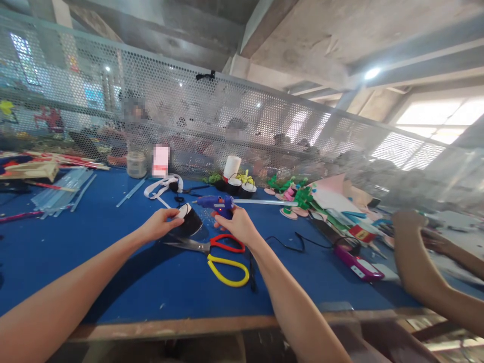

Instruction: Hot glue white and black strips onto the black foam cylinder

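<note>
Presently: left hand [168,223], pinching black cup [192,222] with white top; right hand [239,222], gripping blue glue gun [215,202], nozzle [195,202] near the cup. Scissors [202,246], on table [170,297] just nearside of both hands. Step, seemingly gluing; next move calls for steadying cup, aligning nozzle.

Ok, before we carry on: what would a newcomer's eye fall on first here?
Probably the large scissors with one red and one yellow handle, lying on the blue table at front centre. Just beyond, the right hand holds a blue glue gun with a long translucent stick jutting from its back. To its left, the left hand holds a small black cup with a white top.
</note>
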`<action>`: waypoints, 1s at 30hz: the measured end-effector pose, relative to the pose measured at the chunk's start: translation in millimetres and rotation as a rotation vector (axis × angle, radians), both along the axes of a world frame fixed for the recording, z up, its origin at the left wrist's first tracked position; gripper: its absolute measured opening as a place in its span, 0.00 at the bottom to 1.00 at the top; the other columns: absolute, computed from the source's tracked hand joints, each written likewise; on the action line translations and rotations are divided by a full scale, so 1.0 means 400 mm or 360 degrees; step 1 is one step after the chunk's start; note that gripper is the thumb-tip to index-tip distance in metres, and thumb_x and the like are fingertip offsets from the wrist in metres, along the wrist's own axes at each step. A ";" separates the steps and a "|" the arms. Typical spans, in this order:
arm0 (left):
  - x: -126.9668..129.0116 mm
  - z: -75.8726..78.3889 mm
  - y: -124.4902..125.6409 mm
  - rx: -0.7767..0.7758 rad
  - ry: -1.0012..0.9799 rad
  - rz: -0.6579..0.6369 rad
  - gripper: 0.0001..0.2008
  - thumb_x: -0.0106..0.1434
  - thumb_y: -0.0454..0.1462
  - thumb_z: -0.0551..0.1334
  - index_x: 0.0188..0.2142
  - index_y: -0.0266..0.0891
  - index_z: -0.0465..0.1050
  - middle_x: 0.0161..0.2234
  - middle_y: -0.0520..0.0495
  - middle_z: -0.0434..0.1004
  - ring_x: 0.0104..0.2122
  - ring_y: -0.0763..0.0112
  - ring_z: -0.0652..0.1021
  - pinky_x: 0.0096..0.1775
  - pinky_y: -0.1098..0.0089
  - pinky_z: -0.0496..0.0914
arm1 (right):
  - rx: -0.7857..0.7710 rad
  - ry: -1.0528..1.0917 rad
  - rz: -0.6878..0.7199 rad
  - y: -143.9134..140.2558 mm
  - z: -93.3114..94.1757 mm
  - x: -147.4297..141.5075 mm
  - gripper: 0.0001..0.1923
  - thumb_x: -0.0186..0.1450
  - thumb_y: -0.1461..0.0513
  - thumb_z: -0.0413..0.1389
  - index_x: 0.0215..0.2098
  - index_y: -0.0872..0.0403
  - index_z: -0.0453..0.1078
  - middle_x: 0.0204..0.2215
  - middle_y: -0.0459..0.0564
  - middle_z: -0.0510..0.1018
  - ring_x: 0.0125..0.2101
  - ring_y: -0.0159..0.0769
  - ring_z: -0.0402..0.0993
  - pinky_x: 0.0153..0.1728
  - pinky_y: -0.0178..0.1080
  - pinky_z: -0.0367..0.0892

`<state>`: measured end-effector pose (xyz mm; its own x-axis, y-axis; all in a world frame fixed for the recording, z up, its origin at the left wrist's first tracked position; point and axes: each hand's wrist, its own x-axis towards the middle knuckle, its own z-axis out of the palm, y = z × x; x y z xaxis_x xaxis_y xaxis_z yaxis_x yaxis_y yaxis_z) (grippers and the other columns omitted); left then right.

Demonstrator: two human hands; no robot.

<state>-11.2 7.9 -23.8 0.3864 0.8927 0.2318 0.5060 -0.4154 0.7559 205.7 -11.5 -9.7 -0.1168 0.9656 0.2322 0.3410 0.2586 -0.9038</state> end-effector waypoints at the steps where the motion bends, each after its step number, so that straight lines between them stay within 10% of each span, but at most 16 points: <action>1: -0.001 -0.003 0.002 -0.0007 -0.0003 0.0003 0.14 0.53 0.43 0.55 0.29 0.33 0.71 0.25 0.50 0.72 0.28 0.68 0.70 0.34 0.71 0.61 | -0.0001 -0.0035 -0.0002 -0.002 -0.001 -0.002 0.07 0.51 0.63 0.54 0.29 0.56 0.65 0.18 0.45 0.73 0.17 0.30 0.69 0.19 0.32 0.65; 10: 0.001 -0.015 0.014 -0.0032 -0.0055 0.0021 0.14 0.50 0.44 0.54 0.26 0.34 0.69 0.23 0.53 0.68 0.26 0.71 0.67 0.32 0.72 0.60 | 0.0187 -0.0533 -0.0144 -0.017 0.001 -0.007 0.07 0.53 0.60 0.52 0.20 0.56 0.64 0.08 0.41 0.65 0.12 0.30 0.65 0.18 0.31 0.61; 30: 0.010 0.000 0.005 -0.0054 0.0022 -0.0015 0.14 0.50 0.46 0.52 0.23 0.35 0.62 0.20 0.56 0.55 0.23 0.75 0.58 0.27 0.73 0.54 | 0.0398 -0.1142 -0.0320 -0.039 0.012 -0.025 0.09 0.56 0.60 0.51 0.27 0.59 0.69 0.23 0.53 0.75 0.24 0.37 0.71 0.25 0.32 0.59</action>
